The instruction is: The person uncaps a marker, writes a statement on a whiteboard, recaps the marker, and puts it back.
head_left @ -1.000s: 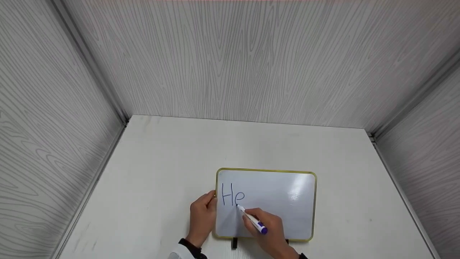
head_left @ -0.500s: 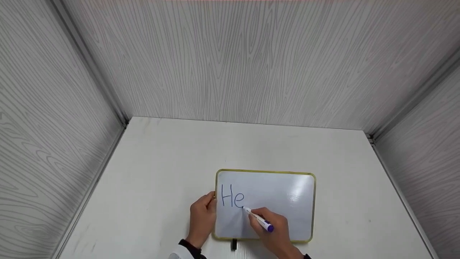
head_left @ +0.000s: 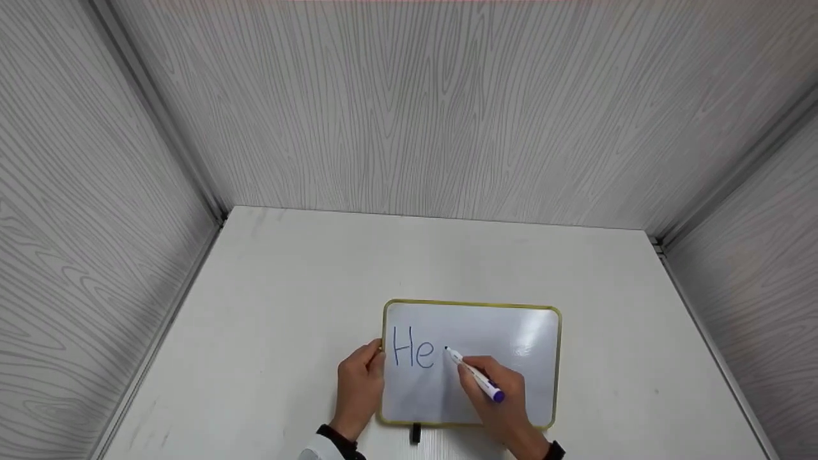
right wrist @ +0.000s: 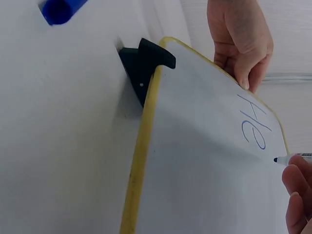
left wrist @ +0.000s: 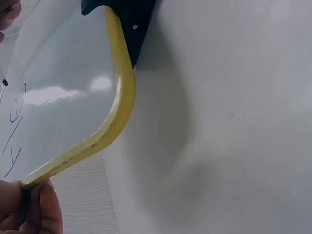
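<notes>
We look down on a pale desk [head_left: 287, 306], where a small whiteboard [head_left: 409, 406] with a yellow frame [head_left: 473, 303] is propped towards the near edge, a little right of the middle. The right hand [head_left: 501, 399] grasps a white marker [head_left: 476, 374] between its fingers, purple end towards the wrist. Half a second ago the tip was at the tail of a small "e" [head_left: 425, 353]; now it has moved up and to the right, just beside that letter. We take this to mean that the "e" is finished and the writing has reached the next place along. We cannot tell whether the tip touches the board. The left hand [head_left: 359, 386] pinches the board's left edge in its fingers, as it did before, so the board seems well steadied.

Counting, we find one whiteboard, one marker, two hands and two letters: a capital "H" [head_left: 402, 348] and the "e". One black foot [head_left: 415, 433] shows at the board's lower edge. One blue object [right wrist: 61, 10], partly cut off, lies on the desk in the right wrist view.
</notes>
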Action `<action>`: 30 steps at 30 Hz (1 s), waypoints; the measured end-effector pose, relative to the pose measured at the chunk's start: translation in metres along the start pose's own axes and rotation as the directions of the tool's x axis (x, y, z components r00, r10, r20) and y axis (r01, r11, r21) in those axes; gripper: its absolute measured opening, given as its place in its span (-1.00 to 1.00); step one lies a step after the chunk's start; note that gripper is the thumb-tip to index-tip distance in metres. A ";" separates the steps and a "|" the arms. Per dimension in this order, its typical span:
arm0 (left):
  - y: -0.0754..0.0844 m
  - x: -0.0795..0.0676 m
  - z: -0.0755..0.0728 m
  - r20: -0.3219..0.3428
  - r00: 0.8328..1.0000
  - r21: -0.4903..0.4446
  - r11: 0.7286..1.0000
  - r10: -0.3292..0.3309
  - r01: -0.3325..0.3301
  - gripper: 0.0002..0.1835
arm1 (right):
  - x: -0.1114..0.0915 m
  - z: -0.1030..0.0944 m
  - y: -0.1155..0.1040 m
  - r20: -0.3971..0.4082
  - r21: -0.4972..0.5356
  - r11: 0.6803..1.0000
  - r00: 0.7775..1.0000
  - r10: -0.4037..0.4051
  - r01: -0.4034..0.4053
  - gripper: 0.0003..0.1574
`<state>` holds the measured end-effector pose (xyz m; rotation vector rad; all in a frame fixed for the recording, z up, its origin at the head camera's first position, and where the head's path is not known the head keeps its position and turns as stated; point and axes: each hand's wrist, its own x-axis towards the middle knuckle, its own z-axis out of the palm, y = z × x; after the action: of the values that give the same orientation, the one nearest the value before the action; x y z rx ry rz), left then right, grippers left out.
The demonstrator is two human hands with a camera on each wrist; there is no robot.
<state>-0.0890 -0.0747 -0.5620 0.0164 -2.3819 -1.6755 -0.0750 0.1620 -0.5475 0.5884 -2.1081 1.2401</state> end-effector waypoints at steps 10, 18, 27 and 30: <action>0.000 0.002 0.000 0.008 1.000 -0.010 1.000 -0.002 0.002 -0.72 | 0.022 -0.004 0.005 0.000 -0.076 0.996 0.999 -0.053 0.052 -0.62; 0.000 0.002 0.000 0.017 1.000 -0.041 0.999 0.013 -0.012 -0.71 | 0.028 0.000 0.010 -0.014 -0.058 0.995 0.996 -0.086 0.085 -0.61; -0.001 0.002 -0.002 0.013 1.000 -0.007 1.000 0.022 -0.022 -0.71 | 0.024 0.001 0.012 0.003 -0.052 0.997 0.998 -0.063 0.063 -0.61; -0.001 0.001 -0.002 0.013 1.000 -0.003 1.000 0.020 -0.020 -0.71 | 0.021 0.000 0.010 0.016 -0.039 0.998 0.999 -0.039 0.040 -0.60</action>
<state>-0.0901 -0.0774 -0.5621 -0.0187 -2.3806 -1.6755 -0.0965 0.1650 -0.5393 0.6211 -2.1186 1.1738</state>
